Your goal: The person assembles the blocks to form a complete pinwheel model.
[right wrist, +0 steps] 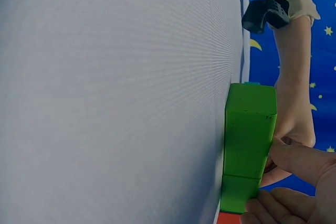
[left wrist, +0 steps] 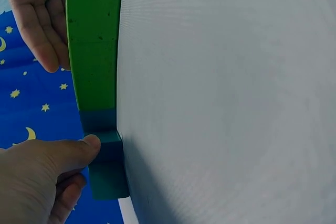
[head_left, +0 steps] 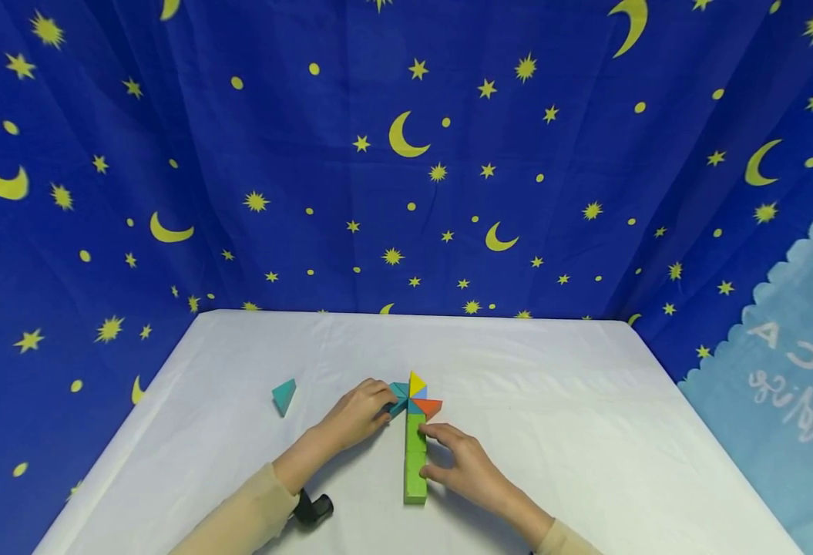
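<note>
Two green blocks (head_left: 416,455) lie end to end on the white table, forming a straight bar. At its far end, triangular blocks fan out: a yellow triangle (head_left: 416,384), an orange-red triangle (head_left: 430,407) and several blue and teal ones. My left hand (head_left: 357,412) is at the left of this fan and pinches a teal triangular block (head_left: 398,405); the left wrist view has its thumb on a teal block (left wrist: 107,148). Along the bar's right side, my right hand (head_left: 468,466) touches the green with thumb and fingertips, its fingers spread and only gently bent.
A separate teal triangular block (head_left: 284,397) lies at the left of the table (head_left: 552,385). A black device (head_left: 312,509) is at the left wrist. Blue cloth (head_left: 337,177) with yellow moons and stars hangs behind and at the sides; a light-blue cloth (head_left: 781,401) hangs at the right.
</note>
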`<state>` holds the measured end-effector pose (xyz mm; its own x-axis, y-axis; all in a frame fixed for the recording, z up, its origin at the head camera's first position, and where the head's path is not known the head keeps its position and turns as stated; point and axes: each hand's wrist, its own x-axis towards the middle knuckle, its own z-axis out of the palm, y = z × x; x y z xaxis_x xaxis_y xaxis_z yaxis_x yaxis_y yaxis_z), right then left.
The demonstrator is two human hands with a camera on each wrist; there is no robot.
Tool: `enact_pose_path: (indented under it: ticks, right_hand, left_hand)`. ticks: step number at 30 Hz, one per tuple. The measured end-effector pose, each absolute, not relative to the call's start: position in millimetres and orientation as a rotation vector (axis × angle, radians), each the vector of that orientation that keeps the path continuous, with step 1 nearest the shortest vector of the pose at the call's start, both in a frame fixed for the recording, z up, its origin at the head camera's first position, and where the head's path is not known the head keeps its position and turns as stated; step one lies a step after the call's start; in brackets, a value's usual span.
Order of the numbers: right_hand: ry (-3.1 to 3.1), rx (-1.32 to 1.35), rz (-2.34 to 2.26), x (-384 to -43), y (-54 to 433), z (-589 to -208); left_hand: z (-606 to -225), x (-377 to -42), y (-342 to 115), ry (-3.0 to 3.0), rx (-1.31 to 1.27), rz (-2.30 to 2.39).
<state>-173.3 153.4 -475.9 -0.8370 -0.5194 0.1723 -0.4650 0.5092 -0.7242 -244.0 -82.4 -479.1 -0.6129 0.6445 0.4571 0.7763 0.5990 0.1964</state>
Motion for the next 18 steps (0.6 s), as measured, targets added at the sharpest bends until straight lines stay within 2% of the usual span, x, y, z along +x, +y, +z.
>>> enact_pose_path:
  ticks: [8,13,18]
  right_hand:
    - [2.681,-0.912,-1.249,-173,153,-479]
    - [2.679,-0.903,-1.243,-173,152,-478]
    - [2.696,-0.923,-1.237,-174,153,-477]
  left_hand:
    - [-448,-242,-99,-2.444,-1.097,-0.611]
    - [-419,-242,-128,-2.379,-0.937,-0.658]
    - [-411,-237,-157,-2.383,-0.756,-0.753]
